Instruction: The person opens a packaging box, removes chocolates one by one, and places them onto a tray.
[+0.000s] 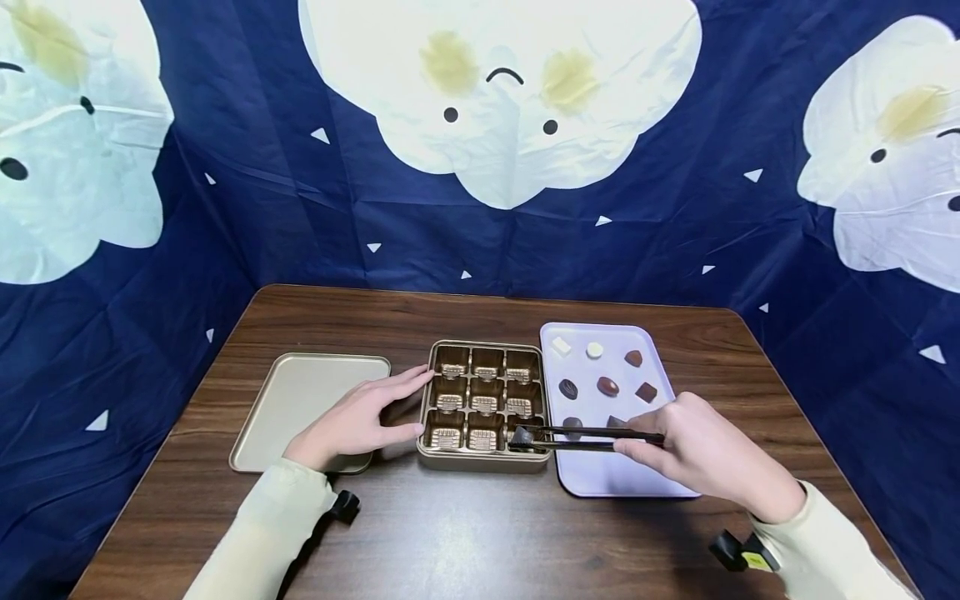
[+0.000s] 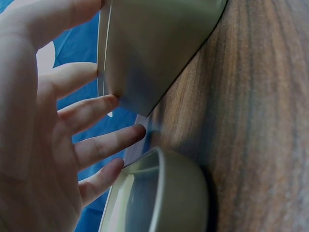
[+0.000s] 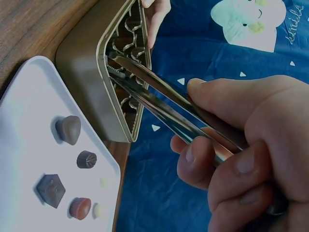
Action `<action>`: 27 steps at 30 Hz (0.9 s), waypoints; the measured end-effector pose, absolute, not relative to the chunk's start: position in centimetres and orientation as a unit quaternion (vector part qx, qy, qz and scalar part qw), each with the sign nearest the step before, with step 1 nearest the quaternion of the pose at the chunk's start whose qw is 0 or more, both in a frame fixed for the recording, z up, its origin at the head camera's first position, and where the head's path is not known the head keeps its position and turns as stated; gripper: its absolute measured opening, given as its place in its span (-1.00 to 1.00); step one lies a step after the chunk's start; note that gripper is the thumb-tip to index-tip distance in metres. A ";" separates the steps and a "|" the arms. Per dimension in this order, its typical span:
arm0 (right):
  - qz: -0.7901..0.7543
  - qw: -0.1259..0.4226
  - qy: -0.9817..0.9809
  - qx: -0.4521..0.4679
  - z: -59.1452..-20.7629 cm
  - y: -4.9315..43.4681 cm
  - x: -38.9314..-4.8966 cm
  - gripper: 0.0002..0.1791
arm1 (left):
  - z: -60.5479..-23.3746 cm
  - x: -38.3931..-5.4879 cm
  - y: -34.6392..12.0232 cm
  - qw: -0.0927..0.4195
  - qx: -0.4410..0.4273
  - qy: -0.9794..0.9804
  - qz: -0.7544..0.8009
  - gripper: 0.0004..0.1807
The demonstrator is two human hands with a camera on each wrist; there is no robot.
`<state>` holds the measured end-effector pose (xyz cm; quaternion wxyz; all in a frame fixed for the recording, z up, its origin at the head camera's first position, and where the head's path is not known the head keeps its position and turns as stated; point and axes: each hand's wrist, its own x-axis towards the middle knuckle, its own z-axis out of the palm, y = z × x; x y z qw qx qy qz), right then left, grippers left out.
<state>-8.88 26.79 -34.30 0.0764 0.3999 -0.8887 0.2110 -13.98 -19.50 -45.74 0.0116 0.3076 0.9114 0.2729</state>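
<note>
A gold tin [image 1: 483,462] with a brown insert divided into several compartments stands mid-table. My left hand [image 1: 358,419] has its fingers spread, and its thumb and fingertips touch the tin's left side. In my right hand [image 1: 701,454] is a pair of slim metal tongs [image 3: 161,107], gripped between thumb and fingers. Their tips reach into the tin's front right compartment, where a dark chocolate [image 1: 522,436] shows between them in the head view. The right wrist view hides that piece behind the tin's rim. The other compartments hold no chocolate.
On the right a lavender tray [image 1: 622,479] bears several chocolates, dark, reddish brown and white, among them an oval reddish one [image 1: 607,386]. A flat gold lid [image 1: 303,404] lies left of the tin, partly under the left forearm. Blue cloth [image 1: 420,225] hangs behind the table.
</note>
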 end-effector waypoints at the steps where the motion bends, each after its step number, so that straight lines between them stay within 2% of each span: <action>1: 0.212 0.077 -0.889 0.398 -34.3 26.9 -8.8 -0.75 | -45.7 -14.0 -19.5 0.011 0.307 0.911 0.274 -0.10; 7: 0.234 0.091 -0.879 0.405 -34.7 27.4 -8.6 -0.65 | -45.7 -14.0 -19.5 0.012 0.308 0.910 0.276 -0.10; 15: 0.255 0.120 -0.868 0.409 -34.9 28.5 -8.3 -0.63 | -45.5 -14.1 -19.4 0.010 0.314 0.908 0.276 -0.10; 27: 0.235 0.182 -0.887 0.353 -32.7 32.6 -7.4 -0.62 | -45.7 -14.1 -19.5 0.009 0.312 0.909 0.276 -0.09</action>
